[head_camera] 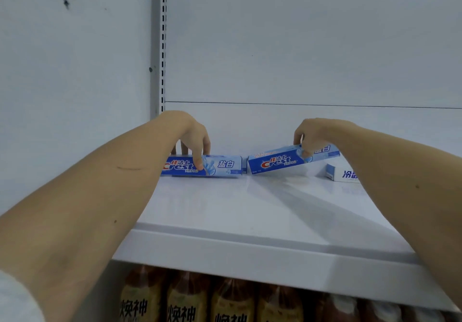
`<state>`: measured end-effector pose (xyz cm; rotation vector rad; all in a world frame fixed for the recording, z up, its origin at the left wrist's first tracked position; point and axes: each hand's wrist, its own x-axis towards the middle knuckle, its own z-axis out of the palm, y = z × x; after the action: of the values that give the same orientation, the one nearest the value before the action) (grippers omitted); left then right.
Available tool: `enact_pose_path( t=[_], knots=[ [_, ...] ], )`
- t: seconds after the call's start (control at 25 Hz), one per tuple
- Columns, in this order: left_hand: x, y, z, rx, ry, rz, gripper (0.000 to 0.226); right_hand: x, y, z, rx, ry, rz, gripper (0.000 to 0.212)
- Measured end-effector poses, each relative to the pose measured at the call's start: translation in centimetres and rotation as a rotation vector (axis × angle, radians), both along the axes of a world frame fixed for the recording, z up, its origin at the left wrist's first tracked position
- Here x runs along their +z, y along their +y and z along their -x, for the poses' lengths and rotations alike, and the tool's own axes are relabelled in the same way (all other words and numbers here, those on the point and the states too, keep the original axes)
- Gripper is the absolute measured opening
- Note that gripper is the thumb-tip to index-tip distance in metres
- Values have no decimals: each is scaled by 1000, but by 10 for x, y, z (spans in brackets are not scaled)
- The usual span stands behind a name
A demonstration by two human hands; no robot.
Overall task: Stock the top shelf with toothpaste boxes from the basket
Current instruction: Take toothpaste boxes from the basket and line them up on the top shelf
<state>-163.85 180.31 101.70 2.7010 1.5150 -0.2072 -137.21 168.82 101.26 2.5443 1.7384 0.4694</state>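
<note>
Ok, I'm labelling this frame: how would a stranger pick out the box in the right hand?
Start at the white top shelf and look to its back. Two blue Crest boxes sit end to end there. The right hand's box is the right one, tilted with its right end raised, while the left box lies flat under the left hand.

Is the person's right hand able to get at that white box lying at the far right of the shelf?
Probably yes: the white box lies just below the right hand, nothing between, but that hand is holding a tilted Crest box.
</note>
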Motion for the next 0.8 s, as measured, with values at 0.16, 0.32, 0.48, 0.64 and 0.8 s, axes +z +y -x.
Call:
enact_pose_path(
  t=[0.16,0.32,0.48,0.64,0.8],
  knots=[
    [-6,7,-6,15,79,-1,49,-9,8,1,-40,-27,94,35],
    [-13,20,0,-11,-14,-7,47,-22,13,-2,-15,-31,95,39],
    [-18,24,1,-35,-45,-40,45,-28,12,-7,13,-34,125,37],
    [-20,21,7,-55,-66,-24,42,-33,12,-11,35,-40,95,37],
    [-25,21,13,-82,-83,-52,46,-37,18,-13,33,-50,51,38]
  ],
)
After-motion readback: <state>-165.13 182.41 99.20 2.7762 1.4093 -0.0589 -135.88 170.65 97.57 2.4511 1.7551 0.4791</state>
